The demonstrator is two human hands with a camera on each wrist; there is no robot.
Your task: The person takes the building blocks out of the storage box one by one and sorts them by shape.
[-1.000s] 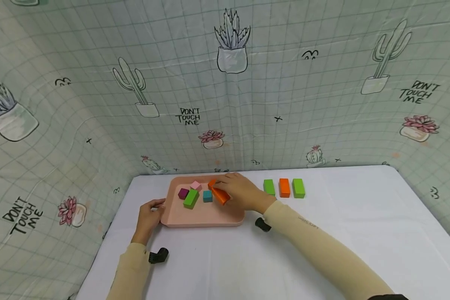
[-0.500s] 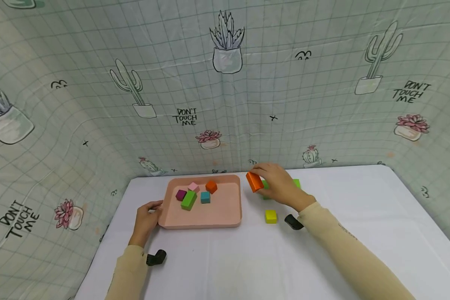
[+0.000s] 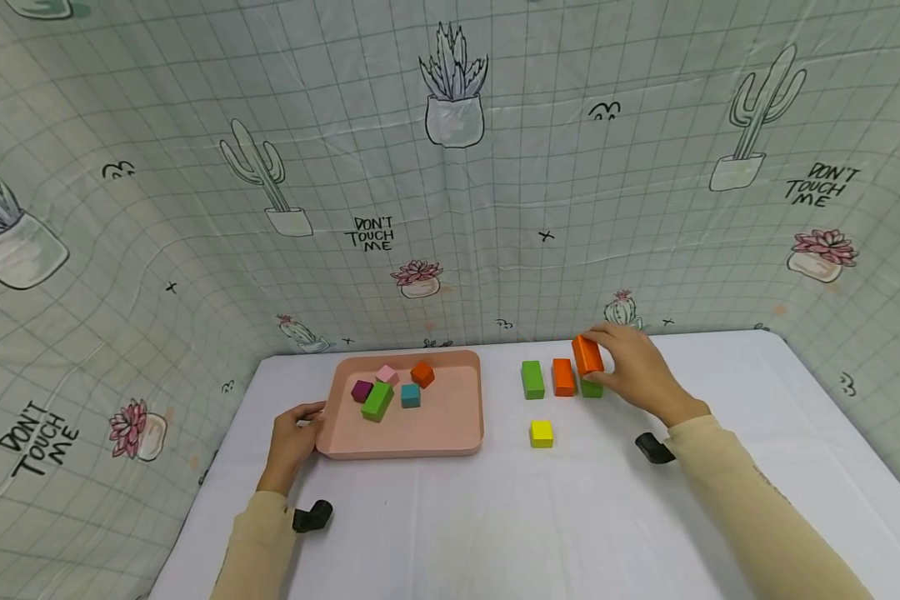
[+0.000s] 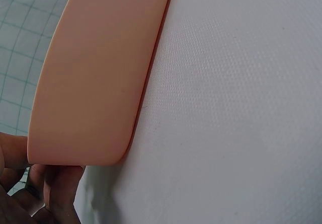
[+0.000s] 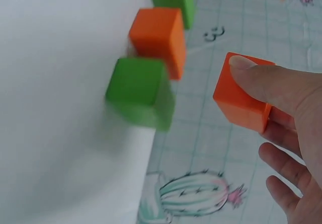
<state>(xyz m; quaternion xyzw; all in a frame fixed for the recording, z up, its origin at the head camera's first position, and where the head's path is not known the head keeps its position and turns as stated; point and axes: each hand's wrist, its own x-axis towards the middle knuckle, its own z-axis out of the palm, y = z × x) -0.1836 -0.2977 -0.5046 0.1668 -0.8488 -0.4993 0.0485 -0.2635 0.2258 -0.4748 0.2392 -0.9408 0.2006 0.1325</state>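
- Head view: your right hand (image 3: 634, 368) pinches the raised, smooth orange oblong block (image 3: 588, 354) near the rightmost smooth green oblong block (image 3: 592, 389).
- Move it gently; bump nothing.
- Your left hand (image 3: 291, 442) grips the pink plastic tray (image 3: 427, 429).

On your table (image 3: 435, 517) the tray (image 3: 438, 429) lies left, five blocks (image 3: 377, 402) in it. Right of it runs a three-block row (image 3: 563, 377), a single block (image 3: 542, 433) nearer you.

Soft shadows, nearest green block (image 5: 138, 85) blurred (perhaps motion)
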